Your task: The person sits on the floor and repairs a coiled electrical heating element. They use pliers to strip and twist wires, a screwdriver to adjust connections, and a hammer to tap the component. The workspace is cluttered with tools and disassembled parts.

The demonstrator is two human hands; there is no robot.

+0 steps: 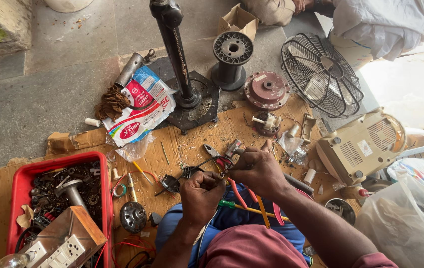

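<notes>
both hands (pixel 232 181) pinch thin wires (pixel 220 167) above the cardboard sheet (pixel 182 144).

Both forearms come up from the bottom edge and meet above the person's lap. The left hand (pixel 201 191) is closed into a loose fist, its back turned up, the fingers (pixel 211 182) curled tightly inward toward the right hand. The right hand (pixel 257 168) lies just beside it, a little further from the body, also with its back up and its fingers (pixel 236 161) bent and pinched together. The two hands almost touch. The right forearm is bare and crosses diagonally; both wrists are slightly bent.
</notes>
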